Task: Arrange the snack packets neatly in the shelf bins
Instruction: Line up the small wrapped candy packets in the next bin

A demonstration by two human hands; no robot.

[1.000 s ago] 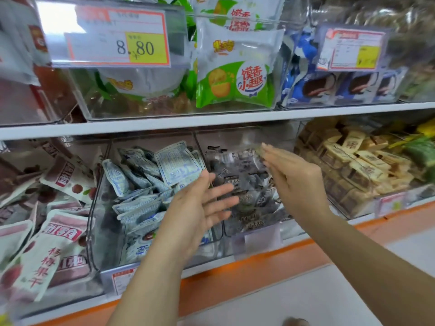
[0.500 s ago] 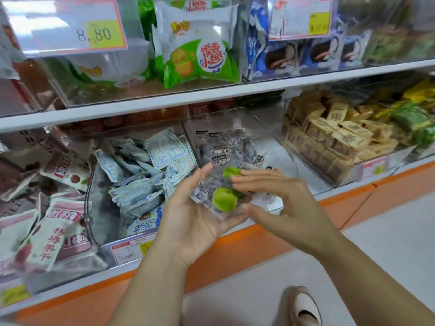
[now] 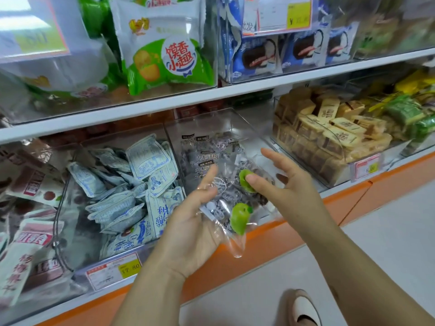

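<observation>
My left hand [image 3: 188, 227] is palm up in front of the lower shelf and holds a small stack of clear snack packets [image 3: 223, 198] with dark contents and green plum prints. The thumb lies along the stack's left edge, and the lower end of the stack hangs past my palm. My right hand [image 3: 289, 191] hovers over the stack with its fingers spread and straight, the thumb touching the upper green print. Just behind the hands stands the clear middle bin [image 3: 226, 118], where more of the same packets [image 3: 204, 156] lie loosely.
The bin of pale blue packets [image 3: 131, 184] sits to the left and the bin of tan wrapped cakes [image 3: 329, 135] to the right. Red-and-white packets [image 3: 28, 243] fill the far left. Green and blue snack bags fill the upper shelf [image 3: 235, 90]. My shoe [image 3: 303, 309] shows on the floor.
Both hands came out of the middle bin toward me with clear packets. Since then my right fingers have lifted and spread, leaving the thumb on the top packet.
</observation>
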